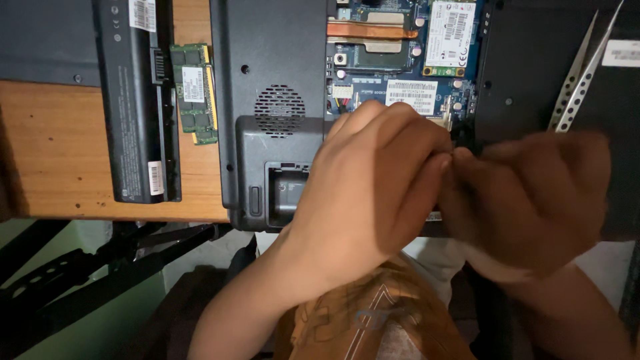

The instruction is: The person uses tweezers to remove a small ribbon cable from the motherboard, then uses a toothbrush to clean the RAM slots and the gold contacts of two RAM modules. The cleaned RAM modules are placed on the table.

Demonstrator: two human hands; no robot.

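**2 hands meet over an opened laptop**

The left hand [370,180] and the right hand [533,197] come together fingertip to fingertip at the near edge of an upturned laptop [277,67], curled as if pinching something very small between them. What that something is cannot be told: the fingers hide it and the right hand is blurred, so whether either hand truly grasps anything stays unclear. The right hand also carries a pair of metal tweezers [580,80], whose 2 perforated arms rise away to the far right, probably kept in hand so they stay ready.

Just beyond the knuckles the laptop's blue circuit board [373,73] lies exposed where a cover is off, with a copper heat pipe [367,30] and 2 white-labelled cards on it. To the left of the hands the empty battery bay [283,190] gapes at the near edge, below a round speaker grille [280,110].

Farther left, on the wooden table [47,160], the long black battery [137,100] lies set aside, and a green memory module [193,93] rests just beside it, both apart from the laptop and out of the hands' way.
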